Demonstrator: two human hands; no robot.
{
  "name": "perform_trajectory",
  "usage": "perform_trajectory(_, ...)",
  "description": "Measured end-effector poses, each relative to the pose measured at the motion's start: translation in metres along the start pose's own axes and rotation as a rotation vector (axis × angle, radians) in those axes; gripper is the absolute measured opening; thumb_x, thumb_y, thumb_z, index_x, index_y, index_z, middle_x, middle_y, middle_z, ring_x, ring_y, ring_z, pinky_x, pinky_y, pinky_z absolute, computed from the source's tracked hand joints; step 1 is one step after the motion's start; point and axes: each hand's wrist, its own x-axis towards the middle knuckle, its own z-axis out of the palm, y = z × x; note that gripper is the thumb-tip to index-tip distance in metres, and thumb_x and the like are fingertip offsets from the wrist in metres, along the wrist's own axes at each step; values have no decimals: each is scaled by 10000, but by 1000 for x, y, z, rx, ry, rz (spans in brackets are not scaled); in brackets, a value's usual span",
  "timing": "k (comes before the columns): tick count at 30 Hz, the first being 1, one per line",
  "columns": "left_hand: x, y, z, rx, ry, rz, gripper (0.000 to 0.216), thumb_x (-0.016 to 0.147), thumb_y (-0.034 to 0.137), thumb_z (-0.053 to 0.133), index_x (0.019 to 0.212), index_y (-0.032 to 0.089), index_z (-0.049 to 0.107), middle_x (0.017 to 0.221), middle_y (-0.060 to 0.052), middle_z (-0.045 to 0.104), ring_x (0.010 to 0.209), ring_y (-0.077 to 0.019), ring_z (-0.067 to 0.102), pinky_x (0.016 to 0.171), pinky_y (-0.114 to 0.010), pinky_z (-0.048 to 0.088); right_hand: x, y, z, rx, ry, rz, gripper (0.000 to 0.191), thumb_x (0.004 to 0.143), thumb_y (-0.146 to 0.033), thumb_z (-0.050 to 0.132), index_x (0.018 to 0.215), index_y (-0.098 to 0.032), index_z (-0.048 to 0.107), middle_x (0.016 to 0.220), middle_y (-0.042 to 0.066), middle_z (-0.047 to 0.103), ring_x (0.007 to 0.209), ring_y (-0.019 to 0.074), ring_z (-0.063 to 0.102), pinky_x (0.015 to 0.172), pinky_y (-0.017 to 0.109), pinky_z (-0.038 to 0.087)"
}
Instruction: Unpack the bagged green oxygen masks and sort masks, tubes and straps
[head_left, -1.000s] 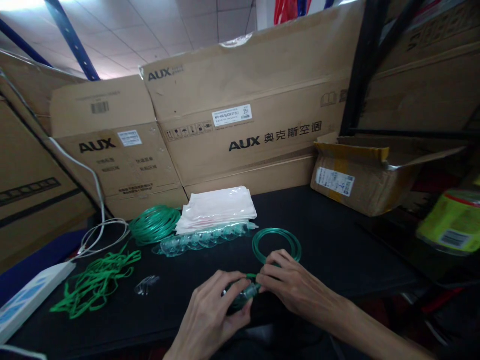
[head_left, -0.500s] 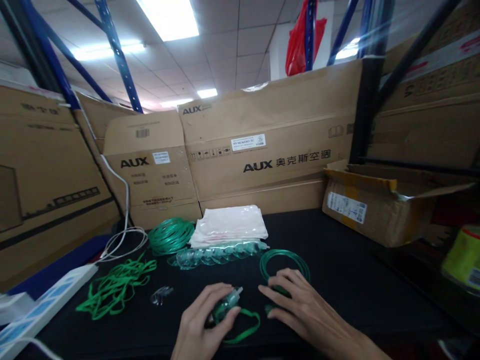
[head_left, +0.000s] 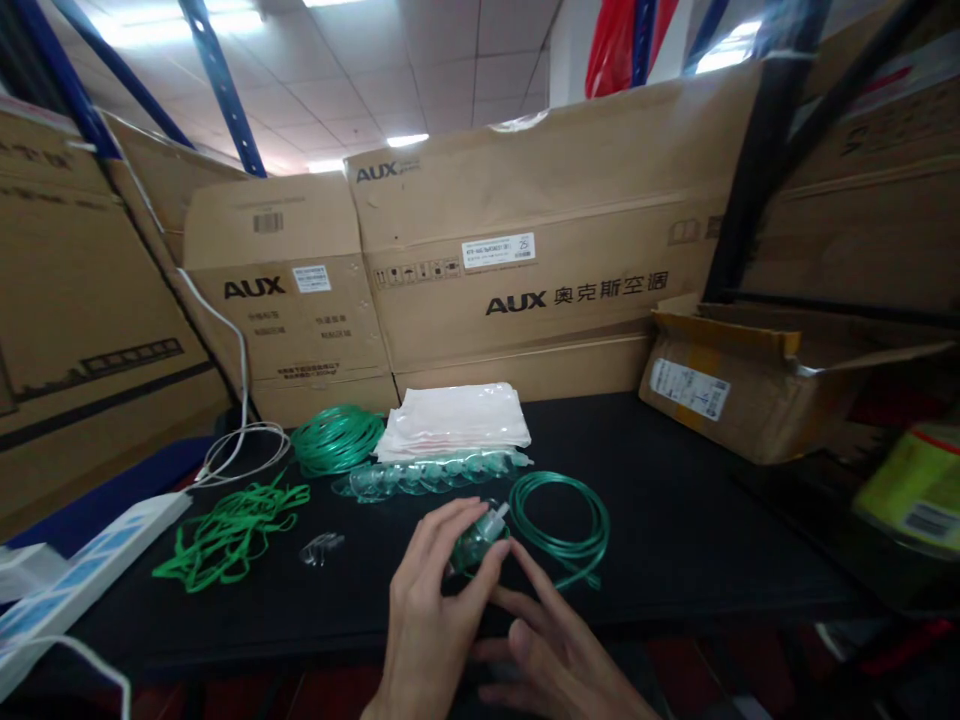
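My left hand (head_left: 431,610) is closed around a clear green oxygen mask (head_left: 472,548), its pale connector (head_left: 495,520) pointing up and right past the fingertips. My right hand (head_left: 559,645) is just right of it and lower, fingers apart, its index fingertip close to the left thumb and the mask. Contact between that finger and the mask cannot be made out. The mask's green strap is hidden by the hands. Beyond the right hand lies a loose coil of green tubing (head_left: 596,545). Farther back is a row of nested clear green masks (head_left: 435,477).
White plastic bags (head_left: 454,420) are stacked behind the masks, beside a thicker green tubing coil (head_left: 337,440). Green elastic straps (head_left: 232,530), small clear pieces (head_left: 322,547) and a power strip (head_left: 97,580) are on the left. An open carton (head_left: 739,385) stands at the right.
My left hand has lifted the mask up and to the right. My right hand has come off the tubing coil and moved down and left beside the mask. The camera view has tilted down.
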Motion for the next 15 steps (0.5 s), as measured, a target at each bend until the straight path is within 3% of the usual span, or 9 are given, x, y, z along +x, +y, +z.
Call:
perform_trajectory(2, -6, 9, 3, -6, -76, 130, 335, 908, 212, 677, 1242, 226, 654, 1187, -83, 731, 1090, -205, 719, 941, -295, 612, 3, -6, 10, 244, 33, -10, 1139, 635, -684, 859, 1574, -337, 316, 1480, 141, 553, 1149, 286, 683, 915, 420, 557)
perform_trajectory(4, -12, 15, 6, 20, -164, 306, 463, 892, 187, 650, 1350, 174, 582, 1226, -110, 727, 1152, -217, 700, 1036, -340, 572, 3, -15, 13, 358, 89, -71, 996, 673, -624, 871, 1510, -291, 445, 1386, 122, 637, 1212, 265, 651, 1015, 394, 499)
perform_trajectory(7, -18, 22, 7, 132, -299, 490, 578, 906, 175, 580, 1469, 105, 468, 1365, -155, 666, 1294, -245, 623, 1161, -455, 455, -1, -28, 7, 354, 202, -125, 745, 747, -529, 857, 1386, -251, 595, 1231, 100, 725, 1192, 259, 664, 1060, 375, 466)
perform_trajectory(11, -22, 34, -1, 176, -351, 395, 566, 970, 173, 516, 1528, 203, 421, 1494, -145, 564, 1388, -268, 538, 1177, -529, 407, -11, -36, -10, 225, 268, -111, 620, 771, -533, 831, 1293, -239, 670, 1100, 89, 756, 1069, 261, 714, 962, 373, 533)
perform_trajectory(13, -20, 38, -7, 124, -312, 309, 523, 980, 293, 563, 1496, 266, 477, 1453, -127, 602, 1356, -296, 566, 1171, -554, 406, -21, -42, -22, 124, 242, -138, 574, 792, -568, 793, 1251, -241, 686, 1013, 80, 755, 953, 250, 734, 828, 351, 578)
perform_trajectory(15, -13, 37, -12, 61, -284, 252, 462, 946, 407, 624, 1393, 295, 588, 1351, -109, 669, 1260, -306, 634, 1108, -522, 488, -37, -51, -37, -106, 215, -173, 485, 841, -595, 727, 1186, -254, 703, 886, 59, 740, 800, 231, 730, 665, 317, 580)
